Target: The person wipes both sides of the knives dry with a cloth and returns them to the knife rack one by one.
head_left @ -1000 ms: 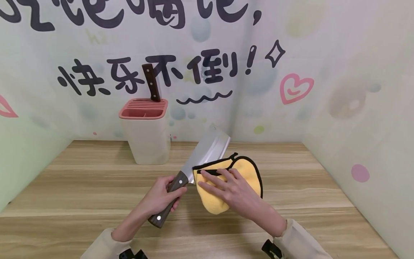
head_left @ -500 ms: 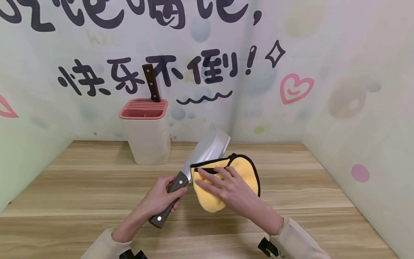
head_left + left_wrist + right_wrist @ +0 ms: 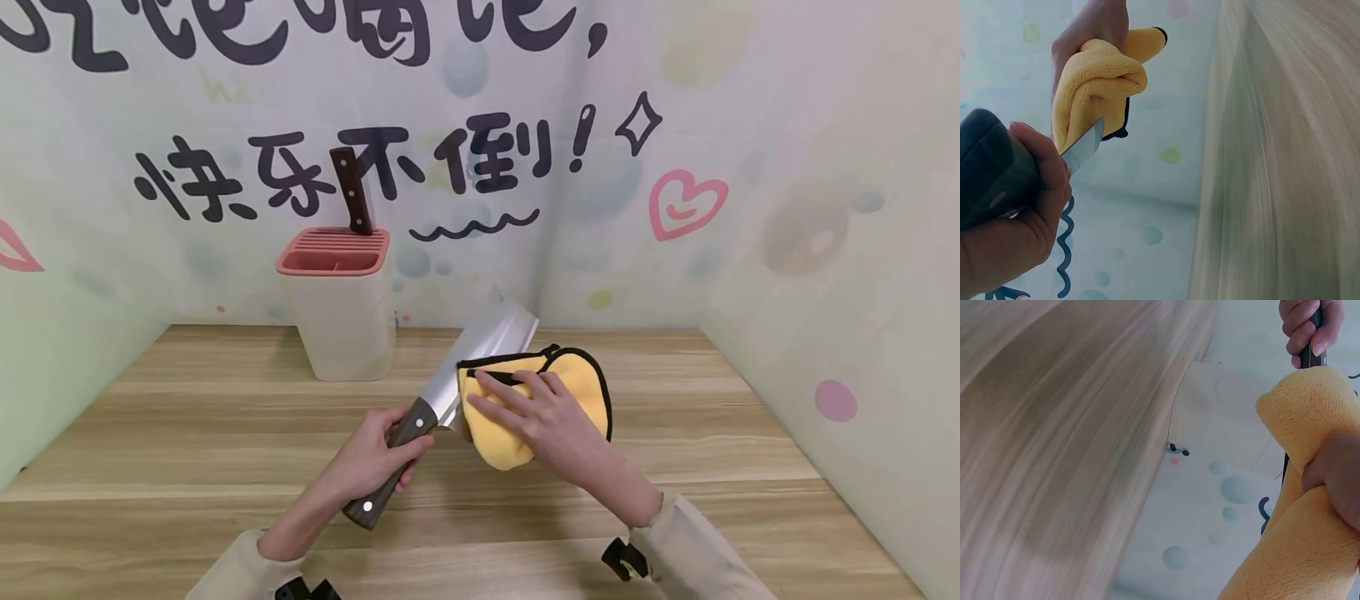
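My left hand (image 3: 382, 454) grips the dark wooden handle of a cleaver (image 3: 480, 342), whose broad shiny blade points away and to the right. A yellow towel (image 3: 495, 437) with black edging is folded around the right-hand edge of the blade, hiding part of it. My right hand (image 3: 551, 425) holds the towel, fingers spread over its top; in the right wrist view the thumb (image 3: 1341, 478) presses into the cloth from below. The left wrist view shows the folded towel (image 3: 1100, 75) beyond the handle's dark end (image 3: 991, 165), with a bit of blade (image 3: 1085, 147) beside it.
A white knife block (image 3: 341, 325) with a pink slotted top stands at the back left of the wooden table (image 3: 187, 467). Out of its slots rises a brown knife handle (image 3: 351, 192). Behind the table hangs a printed backdrop (image 3: 465, 258).
The towel and my right hand first shifted slightly left, then moved away and to the right along the blade. My left hand keeps its grip on the cleaver, nearly still.
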The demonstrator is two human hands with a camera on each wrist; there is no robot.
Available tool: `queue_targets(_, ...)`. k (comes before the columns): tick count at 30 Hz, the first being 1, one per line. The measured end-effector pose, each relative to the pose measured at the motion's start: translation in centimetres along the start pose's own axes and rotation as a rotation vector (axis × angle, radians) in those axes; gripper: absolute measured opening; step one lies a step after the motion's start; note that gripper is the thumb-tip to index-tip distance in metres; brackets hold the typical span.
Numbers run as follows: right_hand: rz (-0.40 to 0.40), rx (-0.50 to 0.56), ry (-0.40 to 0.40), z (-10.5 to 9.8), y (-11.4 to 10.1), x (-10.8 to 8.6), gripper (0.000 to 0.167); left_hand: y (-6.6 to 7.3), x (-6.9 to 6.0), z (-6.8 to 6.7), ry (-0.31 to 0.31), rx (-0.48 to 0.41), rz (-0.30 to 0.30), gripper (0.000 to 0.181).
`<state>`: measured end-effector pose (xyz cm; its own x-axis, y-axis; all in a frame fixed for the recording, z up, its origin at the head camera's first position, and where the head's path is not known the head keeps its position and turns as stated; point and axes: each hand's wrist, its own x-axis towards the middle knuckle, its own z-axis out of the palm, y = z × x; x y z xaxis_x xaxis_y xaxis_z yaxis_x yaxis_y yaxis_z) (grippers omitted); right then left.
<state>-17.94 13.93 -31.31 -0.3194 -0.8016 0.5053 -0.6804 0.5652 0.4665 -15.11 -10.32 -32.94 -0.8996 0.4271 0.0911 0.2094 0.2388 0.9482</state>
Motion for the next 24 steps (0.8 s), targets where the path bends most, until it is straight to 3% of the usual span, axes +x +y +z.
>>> queue_targets(20,0.189,0.104,-0.025,1.0,2.9,-0.9,0.076,-0.3,-0.3,-0.3,-0.068,-0.033,0.075,0.019)
queue_targets(24,0.234,0.130,-0.041,1.2,3.5,-1.2,0.079,-0.3,-0.4,-0.3,-0.069,-0.037,0.066,0.019)
